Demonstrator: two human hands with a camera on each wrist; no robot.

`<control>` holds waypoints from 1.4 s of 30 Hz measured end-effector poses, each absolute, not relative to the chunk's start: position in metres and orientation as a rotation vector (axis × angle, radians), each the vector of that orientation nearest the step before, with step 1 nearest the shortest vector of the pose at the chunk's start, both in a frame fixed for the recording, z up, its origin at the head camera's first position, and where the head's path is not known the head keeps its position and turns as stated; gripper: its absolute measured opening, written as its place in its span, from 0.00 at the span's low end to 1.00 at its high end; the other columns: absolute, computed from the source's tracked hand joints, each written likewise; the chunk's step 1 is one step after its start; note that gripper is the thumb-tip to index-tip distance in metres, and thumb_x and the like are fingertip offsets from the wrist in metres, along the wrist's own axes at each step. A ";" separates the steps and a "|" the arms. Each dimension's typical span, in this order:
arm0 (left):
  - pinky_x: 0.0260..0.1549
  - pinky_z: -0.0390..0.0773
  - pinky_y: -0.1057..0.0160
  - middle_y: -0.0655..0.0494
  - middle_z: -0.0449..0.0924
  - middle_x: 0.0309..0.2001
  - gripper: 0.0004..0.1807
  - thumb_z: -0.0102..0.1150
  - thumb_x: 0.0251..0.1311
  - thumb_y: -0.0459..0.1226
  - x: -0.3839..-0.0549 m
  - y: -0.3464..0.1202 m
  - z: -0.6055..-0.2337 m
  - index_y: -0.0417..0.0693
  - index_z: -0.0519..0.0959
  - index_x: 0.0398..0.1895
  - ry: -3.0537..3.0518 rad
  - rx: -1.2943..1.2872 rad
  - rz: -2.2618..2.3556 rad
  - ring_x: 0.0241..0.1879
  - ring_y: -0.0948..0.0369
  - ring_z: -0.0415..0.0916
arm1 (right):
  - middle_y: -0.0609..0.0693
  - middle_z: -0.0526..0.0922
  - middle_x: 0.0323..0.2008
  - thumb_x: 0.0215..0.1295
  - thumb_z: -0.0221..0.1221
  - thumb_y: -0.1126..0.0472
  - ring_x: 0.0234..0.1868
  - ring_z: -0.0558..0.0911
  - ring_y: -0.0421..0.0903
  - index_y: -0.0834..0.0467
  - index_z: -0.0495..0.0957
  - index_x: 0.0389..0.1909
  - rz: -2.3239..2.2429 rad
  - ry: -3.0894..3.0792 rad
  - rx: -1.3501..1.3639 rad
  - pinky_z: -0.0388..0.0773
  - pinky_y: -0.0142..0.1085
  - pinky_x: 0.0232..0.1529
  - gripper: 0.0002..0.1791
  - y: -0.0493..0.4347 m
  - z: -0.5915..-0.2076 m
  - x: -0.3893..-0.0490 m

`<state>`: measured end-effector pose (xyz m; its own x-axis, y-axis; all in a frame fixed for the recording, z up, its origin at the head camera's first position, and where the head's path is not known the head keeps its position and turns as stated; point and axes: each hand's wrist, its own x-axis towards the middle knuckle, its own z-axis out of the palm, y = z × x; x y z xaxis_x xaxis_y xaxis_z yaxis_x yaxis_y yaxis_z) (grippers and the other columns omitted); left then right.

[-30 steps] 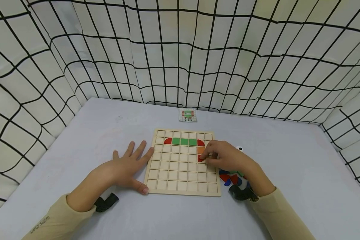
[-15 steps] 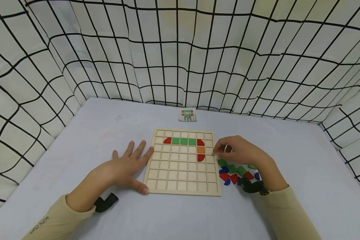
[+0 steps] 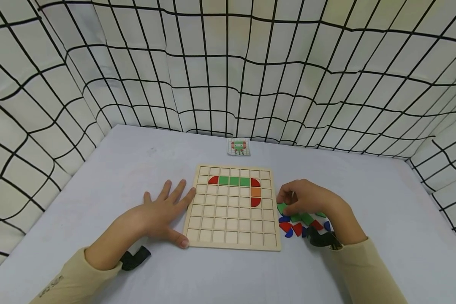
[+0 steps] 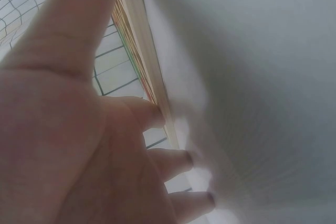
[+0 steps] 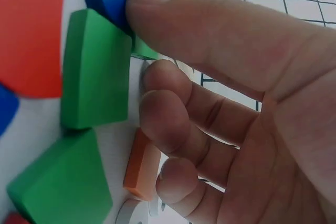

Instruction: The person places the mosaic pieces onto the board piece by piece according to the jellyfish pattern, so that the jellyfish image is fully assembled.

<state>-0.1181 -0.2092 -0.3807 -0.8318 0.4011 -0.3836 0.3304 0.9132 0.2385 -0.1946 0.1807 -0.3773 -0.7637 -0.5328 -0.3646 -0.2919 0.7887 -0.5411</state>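
My left hand [image 3: 163, 215] lies spread at the left edge of the wooden grid board [image 3: 232, 248]. Its thumb [image 4: 68, 30] and fingertips are by the board's side. On the board are red quarter-round pieces [image 3: 255, 202], a row of green squares [image 3: 234, 181] and an orange square [image 3: 256, 192]. At the board's right, my right hand [image 3: 308, 197] is over loose pieces, fingers bent and apart from the thumb. A green piece [image 3: 281, 207] shows by its fingertips. In the right wrist view, the thumb is at a blue piece [image 5: 107, 1], above a green block [image 5: 100, 72].
Loose red pieces [image 3: 297, 229] and blue pieces [image 3: 289, 233] lie right of the board. A small picture card [image 3: 238, 147] sits at the table's back. Black-lined white netting [image 3: 213, 67] surrounds the white table [image 3: 384, 211]. Black straps [image 3: 136, 257] are at both wrists.
My right hand has left the red quarter-round piece on the board and moved right and down to the loose pieces. My left hand has stayed in place.
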 end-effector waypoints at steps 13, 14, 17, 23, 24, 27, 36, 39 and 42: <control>0.55 0.40 0.16 0.39 0.30 0.80 0.73 0.65 0.36 0.74 -0.117 -0.209 -0.382 0.51 0.42 0.81 2.649 0.536 0.215 0.76 0.31 0.28 | 0.46 0.78 0.32 0.61 0.66 0.64 0.34 0.78 0.46 0.50 0.76 0.34 -0.735 2.402 -0.735 0.78 0.38 0.36 0.08 0.182 -0.377 -0.195; 0.55 0.40 0.16 0.39 0.30 0.80 0.73 0.65 0.36 0.74 -0.117 -0.209 -0.382 0.51 0.42 0.81 2.650 0.537 0.214 0.76 0.31 0.28 | 0.46 0.78 0.31 0.62 0.65 0.64 0.34 0.77 0.46 0.50 0.76 0.34 -0.753 2.396 -0.760 0.78 0.37 0.35 0.07 0.182 -0.377 -0.195; 0.55 0.40 0.16 0.39 0.29 0.80 0.73 0.65 0.36 0.74 -0.116 -0.208 -0.382 0.51 0.42 0.81 2.650 0.540 0.216 0.76 0.31 0.28 | 0.46 0.76 0.29 0.65 0.63 0.63 0.33 0.76 0.46 0.50 0.78 0.36 -0.813 2.382 -0.823 0.75 0.35 0.32 0.05 0.179 -0.377 -0.194; 0.55 0.39 0.15 0.40 0.29 0.80 0.73 0.66 0.36 0.73 -0.116 -0.208 -0.384 0.52 0.41 0.82 2.638 0.532 0.236 0.76 0.31 0.27 | 0.45 0.79 0.33 0.66 0.60 0.65 0.35 0.77 0.46 0.50 0.79 0.40 -0.906 2.400 -0.865 0.78 0.35 0.34 0.06 0.168 -0.379 -0.192; 0.55 0.39 0.15 0.41 0.29 0.80 0.73 0.66 0.36 0.73 -0.116 -0.208 -0.384 0.52 0.41 0.82 2.638 0.532 0.237 0.76 0.31 0.27 | 0.45 0.80 0.35 0.66 0.60 0.65 0.36 0.78 0.46 0.50 0.78 0.40 -0.918 2.403 -0.869 0.79 0.35 0.35 0.07 0.166 -0.379 -0.191; 0.55 0.39 0.15 0.41 0.28 0.80 0.73 0.66 0.36 0.74 -0.116 -0.208 -0.384 0.52 0.41 0.82 2.641 0.534 0.237 0.76 0.31 0.27 | 0.44 0.81 0.37 0.65 0.59 0.67 0.38 0.78 0.46 0.49 0.77 0.41 -0.954 2.422 -0.881 0.79 0.36 0.38 0.09 0.161 -0.382 -0.190; 0.55 0.39 0.15 0.40 0.29 0.80 0.73 0.66 0.36 0.74 -0.116 -0.208 -0.383 0.52 0.41 0.82 2.643 0.541 0.226 0.76 0.31 0.27 | 0.44 0.80 0.35 0.63 0.64 0.66 0.37 0.78 0.44 0.52 0.76 0.38 -1.058 2.462 -0.904 0.79 0.36 0.37 0.08 0.144 -0.389 -0.185; 0.55 0.39 0.15 0.40 0.29 0.80 0.73 0.65 0.36 0.74 -0.116 -0.209 -0.382 0.51 0.41 0.82 2.647 0.542 0.226 0.76 0.31 0.27 | 0.44 0.79 0.33 0.63 0.65 0.65 0.36 0.78 0.43 0.51 0.76 0.37 -1.044 2.476 -0.911 0.78 0.36 0.36 0.08 0.139 -0.390 -0.183; 0.55 0.39 0.15 0.40 0.29 0.80 0.73 0.65 0.37 0.74 -0.117 -0.209 -0.382 0.51 0.41 0.81 2.649 0.543 0.228 0.76 0.31 0.27 | 0.43 0.79 0.32 0.64 0.66 0.63 0.36 0.78 0.43 0.50 0.76 0.36 -1.039 2.490 -0.899 0.78 0.35 0.35 0.08 0.136 -0.390 -0.182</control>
